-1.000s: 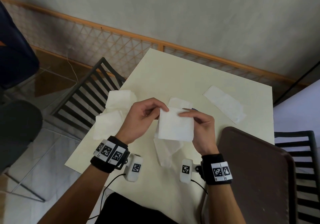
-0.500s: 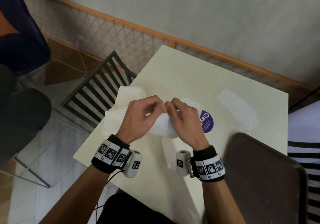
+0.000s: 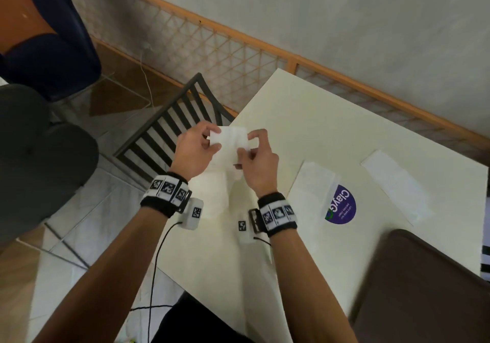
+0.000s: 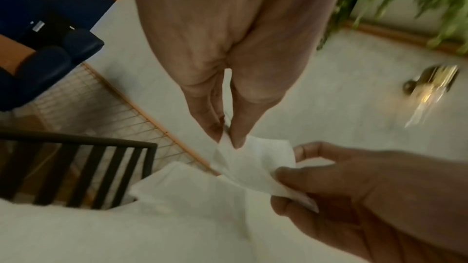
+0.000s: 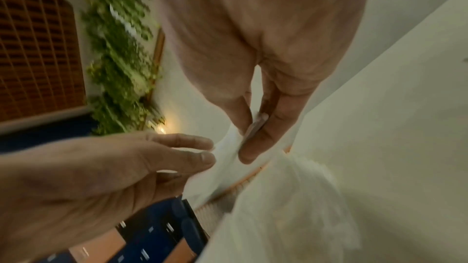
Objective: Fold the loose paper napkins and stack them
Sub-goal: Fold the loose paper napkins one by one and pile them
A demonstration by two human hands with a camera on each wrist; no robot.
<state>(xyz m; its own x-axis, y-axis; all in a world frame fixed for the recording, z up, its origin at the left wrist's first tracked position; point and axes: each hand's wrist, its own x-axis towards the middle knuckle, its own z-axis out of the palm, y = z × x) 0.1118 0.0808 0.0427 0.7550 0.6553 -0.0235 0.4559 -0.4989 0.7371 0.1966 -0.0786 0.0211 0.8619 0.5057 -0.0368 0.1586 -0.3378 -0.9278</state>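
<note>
A small white folded napkin (image 3: 233, 140) is held up in the air above the left edge of the cream table (image 3: 305, 120). My left hand (image 3: 209, 144) pinches its left end between thumb and fingers (image 4: 234, 133). My right hand (image 3: 250, 148) pinches its right end (image 5: 249, 139). Below my hands a pile of loose white napkins (image 3: 217, 191) lies at the table's left edge. One loose napkin (image 3: 309, 194) lies flat to the right of my right wrist. A long folded napkin (image 3: 395, 183) lies near the table's far right edge.
A round purple sticker (image 3: 342, 205) is stuck on the table beside the flat napkin. A dark brown tray (image 3: 424, 289) sits at the near right corner. A black slatted chair (image 3: 169, 136) stands close to the table's left side.
Both hands have lifted the napkin up and to the left, and its ends are now pulled apart into a short strip. The camera view has swung left as well.
</note>
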